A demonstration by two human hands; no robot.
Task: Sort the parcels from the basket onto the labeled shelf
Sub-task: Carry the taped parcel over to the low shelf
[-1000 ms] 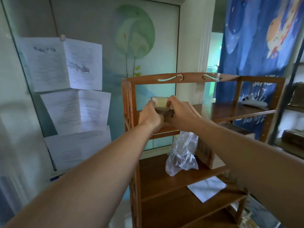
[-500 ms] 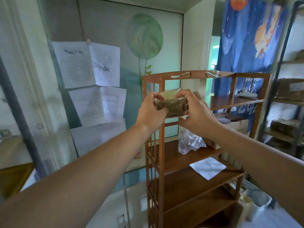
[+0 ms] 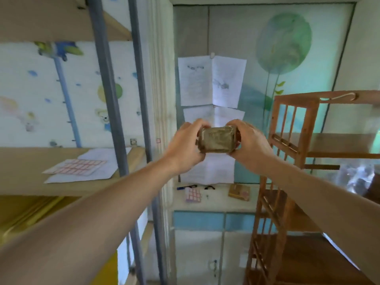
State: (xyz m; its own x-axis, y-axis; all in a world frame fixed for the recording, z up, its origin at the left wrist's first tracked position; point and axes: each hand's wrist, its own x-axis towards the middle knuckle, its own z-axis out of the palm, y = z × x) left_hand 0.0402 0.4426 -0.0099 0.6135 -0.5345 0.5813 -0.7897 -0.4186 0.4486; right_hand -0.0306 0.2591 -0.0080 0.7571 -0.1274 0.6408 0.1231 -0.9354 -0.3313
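Note:
A small brown parcel (image 3: 217, 140), wrapped in clear tape, is held up at chest height in the middle of the view. My left hand (image 3: 183, 146) grips its left end and my right hand (image 3: 249, 144) grips its right end. The wooden shelf (image 3: 287, 145) stands to the right of my hands, apart from the parcel. On the left runs a grey metal rack (image 3: 107, 89) with a tan board (image 3: 24, 167) carrying sheets of pink labels (image 3: 76, 166). No basket is in view.
Papers (image 3: 211, 81) are pinned to the glass wall behind my hands. On a low ledge beneath them lie a small sticker sheet (image 3: 193, 194), a pen (image 3: 186, 187) and a small brown box (image 3: 239, 191). Yellow material (image 3: 24, 212) sits under the rack's board.
My hands have drawn the parcel away from the wooden shelf's upper tier and carried it left. My view has swung left, bringing the metal rack into sight.

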